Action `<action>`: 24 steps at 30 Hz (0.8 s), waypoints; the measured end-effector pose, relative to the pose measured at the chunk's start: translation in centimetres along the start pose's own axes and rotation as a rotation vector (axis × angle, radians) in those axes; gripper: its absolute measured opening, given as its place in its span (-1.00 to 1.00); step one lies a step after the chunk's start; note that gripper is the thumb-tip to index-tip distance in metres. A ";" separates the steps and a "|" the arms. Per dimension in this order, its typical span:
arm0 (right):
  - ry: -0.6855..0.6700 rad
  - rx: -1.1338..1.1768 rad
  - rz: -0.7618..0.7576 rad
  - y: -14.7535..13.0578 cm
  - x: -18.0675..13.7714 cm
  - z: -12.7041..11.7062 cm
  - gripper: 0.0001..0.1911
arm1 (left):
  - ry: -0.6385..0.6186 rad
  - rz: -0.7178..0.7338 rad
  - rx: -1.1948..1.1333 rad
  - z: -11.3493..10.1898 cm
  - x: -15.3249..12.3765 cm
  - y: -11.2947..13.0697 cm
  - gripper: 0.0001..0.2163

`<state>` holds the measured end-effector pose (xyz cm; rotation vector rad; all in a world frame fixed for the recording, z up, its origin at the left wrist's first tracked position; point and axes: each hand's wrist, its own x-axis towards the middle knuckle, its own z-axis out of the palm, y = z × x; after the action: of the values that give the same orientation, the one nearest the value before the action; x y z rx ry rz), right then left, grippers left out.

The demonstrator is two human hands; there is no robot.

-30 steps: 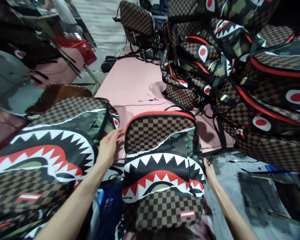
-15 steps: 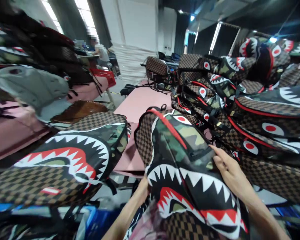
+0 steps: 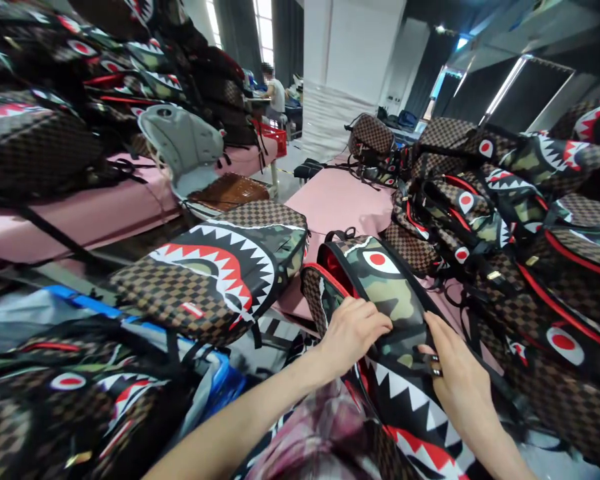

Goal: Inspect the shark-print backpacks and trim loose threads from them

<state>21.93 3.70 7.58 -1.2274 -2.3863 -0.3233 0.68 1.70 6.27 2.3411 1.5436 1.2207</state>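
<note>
A backpack (image 3: 385, 287) with brown checks, camouflage and a shark-mouth print lies on its side in front of me, at the near end of a pink table (image 3: 337, 200). My left hand (image 3: 353, 330) grips its upper side near the red zip edge, fingers curled over the fabric. My right hand (image 3: 453, 380) presses on the camouflage side panel, fingers bent around a small dark buckle or strap fitting. Both forearms reach in from the bottom of the view.
A second shark-print backpack (image 3: 220, 273) lies flat to the left. A large heap of the same backpacks (image 3: 510, 213) fills the right side, and more are stacked at far left (image 3: 40, 133). A grey chair (image 3: 185, 143) stands behind. A person sits far back.
My head has turned left and up. The backpack has rolled further onto its side. My left hand has come up from below onto its top, and my right hand slid down its side.
</note>
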 end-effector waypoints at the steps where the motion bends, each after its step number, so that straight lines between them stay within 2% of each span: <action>1: 0.008 -0.010 0.002 0.0 -0.2 0.2 -0.39 | -0.102 0.035 0.027 -0.2 0.9 -0.1 -0.84; 4: 0.025 -0.032 0.000 0.2 -0.6 0.8 -0.35 | -0.325 0.100 0.123 -0.9 2.7 -0.5 -0.88; 9: 0.040 -0.045 -0.072 0.6 -0.7 1.2 -0.21 | -0.505 0.277 0.299 -1.6 4.2 0.3 -0.84; 11: 0.060 -0.009 -0.194 1.0 -0.2 1.0 -0.25 | -0.482 0.354 0.293 -1.2 4.1 0.7 -0.88; 12: 0.064 0.026 -0.269 1.3 0.2 0.8 -0.29 | -0.421 0.381 0.284 -0.8 4.0 0.8 -0.87; 14: 0.055 0.129 -0.370 1.8 1.1 0.3 -0.40 | -0.214 0.375 0.279 -0.2 3.7 0.4 -0.83; 16: 0.040 0.278 -0.318 2.4 1.7 -0.4 -0.50 | 0.043 0.261 0.279 -0.2 4.1 -1.1 -0.81; 18: 0.035 0.449 -0.178 2.8 2.0 -0.9 -0.61 | 0.271 0.015 0.247 -0.7 5.3 -3.8 -0.82; 19: 0.028 0.527 -0.119 3.0 2.0 -1.0 -0.66 | 0.356 -0.160 0.209 -1.0 6.2 -5.5 -0.83; 20: 0.014 0.582 -0.083 3.0 2.0 -1.0 -0.70 | 0.403 -0.347 0.163 -1.2 7.2 -7.3 -0.84; 21: 0.002 0.608 -0.069 3.0 1.9 -0.8 -0.73 | 0.391 -0.496 0.095 -1.3 8.0 -9.0 -0.83; 23: -0.002 0.582 -0.071 3.1 1.9 -0.2 -0.76 | 0.341 -0.664 -0.043 -0.9 9.0 -11.2 -0.83; 24: 0.007 0.551 -0.067 3.3 2.0 0.2 -0.76 | 0.357 -0.687 -0.083 -0.4 8.9 -11.5 -0.84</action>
<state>23.53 7.12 8.39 -0.8850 -2.2881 0.2963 -6.53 14.37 6.28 1.3697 2.0919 1.4904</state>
